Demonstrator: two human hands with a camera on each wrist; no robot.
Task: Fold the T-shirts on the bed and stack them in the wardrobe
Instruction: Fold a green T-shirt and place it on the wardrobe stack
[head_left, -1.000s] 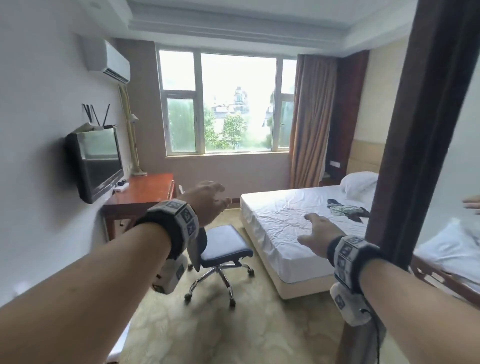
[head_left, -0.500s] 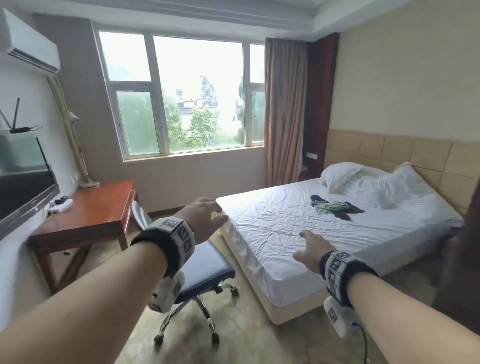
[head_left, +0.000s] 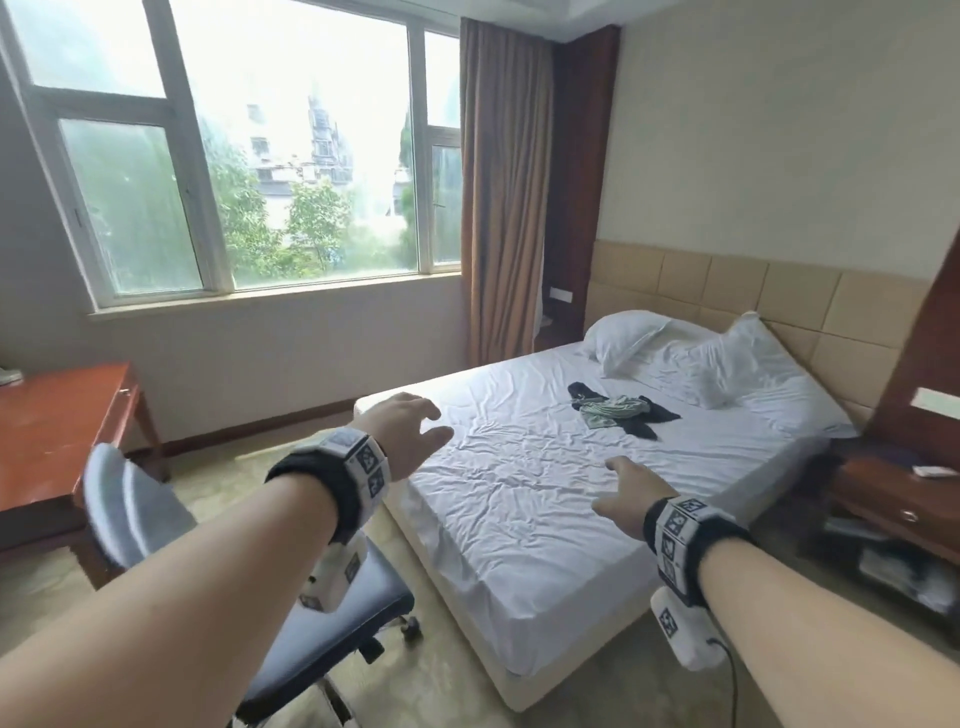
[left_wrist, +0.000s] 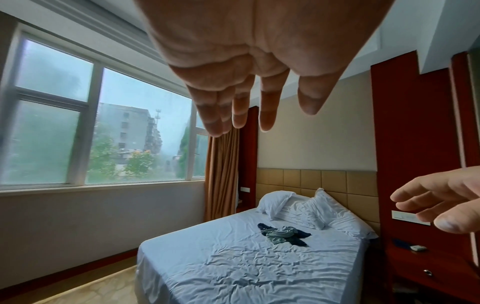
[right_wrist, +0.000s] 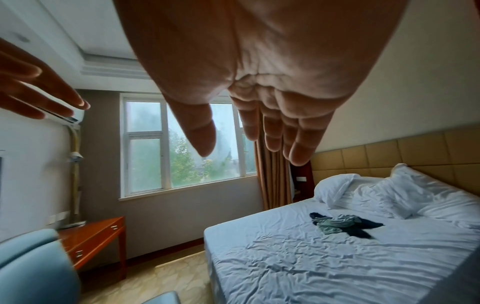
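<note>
Dark navy and pale green cloth lies crumpled together in one small heap: the T-shirts (head_left: 621, 410), on the white sheet of the bed (head_left: 519, 493), just short of the pillows (head_left: 675, 353). We cannot tell how many garments are in the heap, nor read any print on them. We hold both hands out in the air before the bed, well short of the heap: the left hand (head_left: 402, 436) and the right hand (head_left: 626, 491) have their fingers (left_wrist: 267, 109) spread loosely, grasping nothing. The square black-and-white markers on our wristbands (head_left: 358, 462) carry no readable writing. The nightstand (head_left: 893, 493) beside the bed is cut off by the picture's edge.
</note>
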